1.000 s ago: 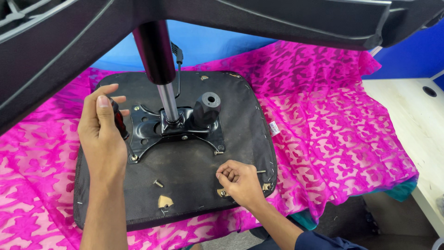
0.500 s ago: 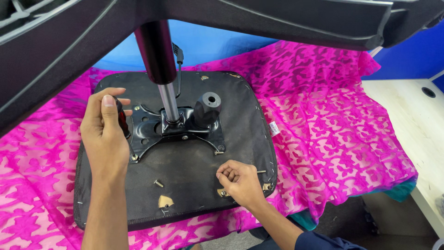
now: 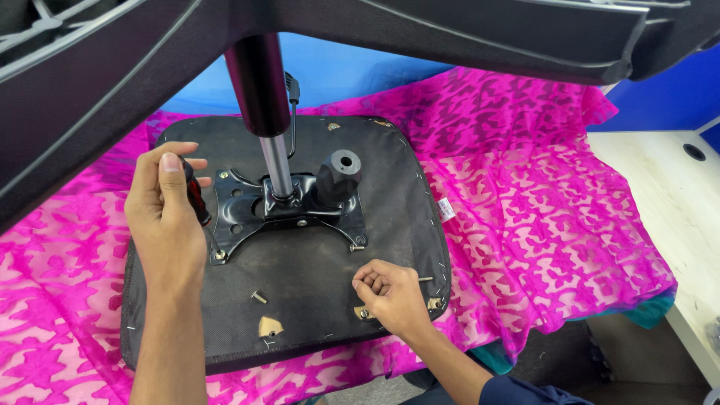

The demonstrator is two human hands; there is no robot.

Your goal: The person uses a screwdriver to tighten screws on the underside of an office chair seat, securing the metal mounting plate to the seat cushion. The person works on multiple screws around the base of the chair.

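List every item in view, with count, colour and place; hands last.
Upturned chair seat base: one, black, on the cloth.
Metal mounting plate: one, black, centre of seat base.
Gas lift column: one, black and silver, rising from the plate.
Knob: one, black, right of column.
Loose bolt: one, silver, on seat base.
Patterned cloth: one, magenta, under seat.
Left hand: grips a dark tool handle.
Right hand: pinched at the seat's near corner.

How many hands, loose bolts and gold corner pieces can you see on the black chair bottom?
Hands: 2, the left hand closed round a dark tool handle, the right hand resting on the chair bottom.
Loose bolts: 1.
Gold corner pieces: 2, one near the front edge, one at the back.
Total: 5.
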